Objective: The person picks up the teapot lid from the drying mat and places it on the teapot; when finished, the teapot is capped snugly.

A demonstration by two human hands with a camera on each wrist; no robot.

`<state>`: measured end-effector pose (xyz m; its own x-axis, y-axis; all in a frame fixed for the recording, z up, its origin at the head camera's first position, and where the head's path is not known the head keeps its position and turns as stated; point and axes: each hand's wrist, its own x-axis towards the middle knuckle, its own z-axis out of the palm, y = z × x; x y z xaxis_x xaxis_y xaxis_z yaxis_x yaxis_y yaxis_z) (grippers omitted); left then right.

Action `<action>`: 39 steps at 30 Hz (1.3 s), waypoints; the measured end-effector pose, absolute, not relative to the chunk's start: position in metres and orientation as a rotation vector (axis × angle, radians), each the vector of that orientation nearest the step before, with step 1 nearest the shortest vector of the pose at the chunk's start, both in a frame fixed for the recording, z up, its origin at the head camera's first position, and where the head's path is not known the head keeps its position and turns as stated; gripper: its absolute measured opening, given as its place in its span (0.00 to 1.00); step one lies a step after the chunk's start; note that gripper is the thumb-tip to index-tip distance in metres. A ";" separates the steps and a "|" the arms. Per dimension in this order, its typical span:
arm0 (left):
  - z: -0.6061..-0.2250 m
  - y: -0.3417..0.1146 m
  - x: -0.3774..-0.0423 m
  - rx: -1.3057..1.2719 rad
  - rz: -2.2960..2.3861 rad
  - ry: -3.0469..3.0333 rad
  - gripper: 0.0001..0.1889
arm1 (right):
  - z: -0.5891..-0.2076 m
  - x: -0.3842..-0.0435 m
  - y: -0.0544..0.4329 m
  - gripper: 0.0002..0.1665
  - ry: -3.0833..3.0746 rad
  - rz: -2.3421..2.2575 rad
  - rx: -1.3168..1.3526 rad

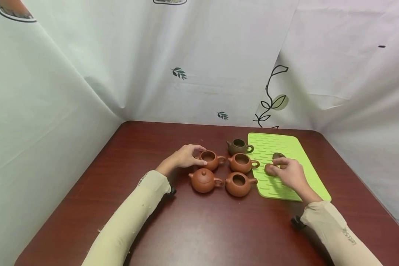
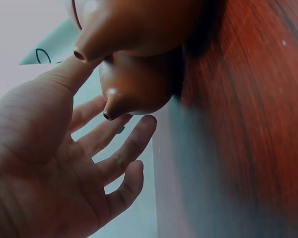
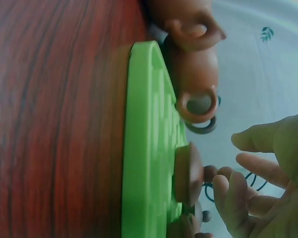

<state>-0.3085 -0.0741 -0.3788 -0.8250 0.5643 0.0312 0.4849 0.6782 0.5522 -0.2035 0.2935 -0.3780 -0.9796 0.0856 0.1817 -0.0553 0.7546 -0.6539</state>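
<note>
Several small clay teapots stand in a cluster on the dark red table (image 1: 199, 229). My left hand (image 1: 189, 155) reaches the lidless brown teapot (image 1: 210, 159) at the cluster's far left; in the left wrist view the left hand (image 2: 89, 163) is spread, its thumb by a teapot spout (image 2: 79, 53). A lidded teapot (image 1: 204, 180) sits just in front. My right hand (image 1: 289, 171) hovers over the green mat (image 1: 286, 184), fingers loosely bent beside a brown lid (image 1: 270, 169). The right wrist view shows that lid (image 3: 188, 173) lying on the mat (image 3: 144, 148), fingertips (image 3: 221, 183) close to its knob without holding it.
A darker lid (image 1: 278, 156) lies further back on the mat. A dark olive teapot (image 1: 239, 146) and two lidless brown ones (image 1: 242, 163) (image 1: 238, 183) stand along the mat's left edge. White printed curtains (image 1: 203, 74) close in the table on three sides.
</note>
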 end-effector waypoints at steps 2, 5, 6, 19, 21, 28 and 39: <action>-0.379 -0.074 -0.308 0.865 0.848 2.745 0.31 | -0.379 -0.205 0.295 0.24 -2.767 1.031 -0.044; -0.380 -0.074 -0.309 0.863 0.849 2.748 0.31 | -0.381 -0.208 0.296 0.24 -2.783 1.007 -0.058; -0.380 -0.074 -0.309 0.856 0.848 2.749 0.31 | -0.382 -0.209 0.297 0.24 -2.786 0.991 -0.060; -0.378 -0.071 -0.309 0.813 0.865 2.755 0.31 | -0.390 -0.217 0.302 0.15 -2.780 0.891 -0.007; -0.379 -0.071 -0.309 0.817 0.872 2.756 0.31 | -0.391 -0.218 0.302 0.14 -2.773 0.890 -0.009; -0.380 -0.072 -0.308 0.798 0.884 2.755 0.31 | -0.393 -0.217 0.301 0.13 -2.768 0.911 -0.044; -0.381 -0.072 -0.311 0.775 0.887 2.749 0.31 | -0.390 -0.216 0.298 0.14 -2.690 0.903 -0.052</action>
